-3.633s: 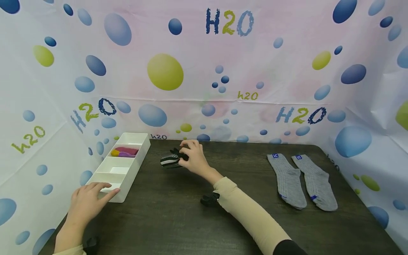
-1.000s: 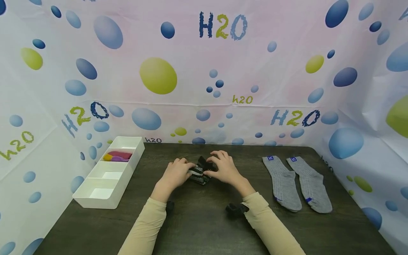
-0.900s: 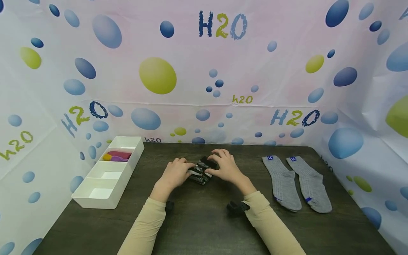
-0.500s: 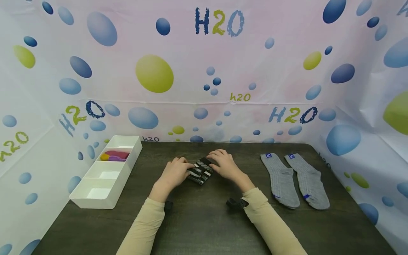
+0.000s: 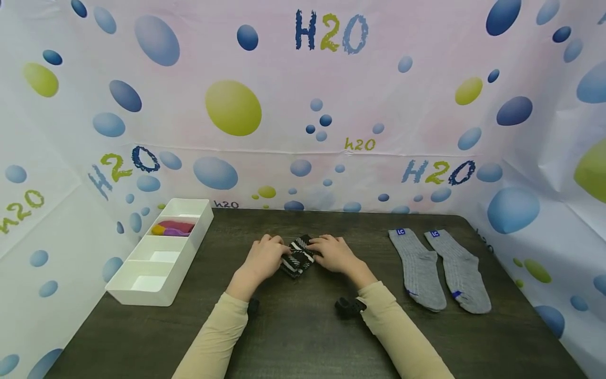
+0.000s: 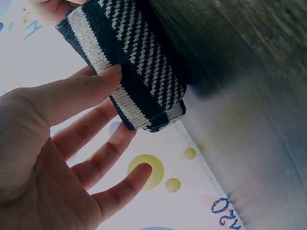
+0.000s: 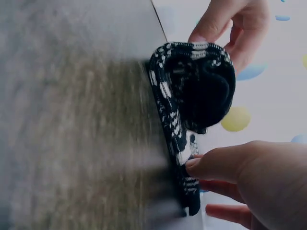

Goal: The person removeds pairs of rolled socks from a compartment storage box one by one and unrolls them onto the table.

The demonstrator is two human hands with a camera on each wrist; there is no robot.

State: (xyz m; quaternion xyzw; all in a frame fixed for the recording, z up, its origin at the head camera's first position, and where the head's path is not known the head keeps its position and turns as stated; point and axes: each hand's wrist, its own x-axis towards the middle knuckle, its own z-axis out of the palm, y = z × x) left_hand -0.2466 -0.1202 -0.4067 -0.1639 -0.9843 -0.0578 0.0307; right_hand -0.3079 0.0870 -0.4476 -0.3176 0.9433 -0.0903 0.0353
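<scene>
A folded black-and-white patterned sock (image 5: 298, 259) lies on the dark table in the head view, between both hands. My left hand (image 5: 262, 257) grips its left side. In the left wrist view, the thumb (image 6: 103, 82) presses on the sock's white stripe, with fingers behind the fabric. My right hand (image 5: 335, 254) is at the right side. In the right wrist view, its thumb (image 7: 211, 163) pinches the flat end of the sock (image 7: 173, 125) against fingers behind. There the left hand (image 7: 240, 24) holds the thicker, rolled end, whose dark hollow shows.
A white divided box (image 5: 187, 268) stands on the left of the table (image 5: 303, 337); one compartment holds folded red, purple and yellow fabric (image 5: 175, 227). Two grey socks, a left one (image 5: 421, 271) and a right one (image 5: 460, 273), lie flat on the right. A patterned backdrop encloses the table.
Earlier the right hand held the black-and-white sock near the box while the left hand was at the box. Both hands then came together on it; its raised right part came down, leaving it more compact.
</scene>
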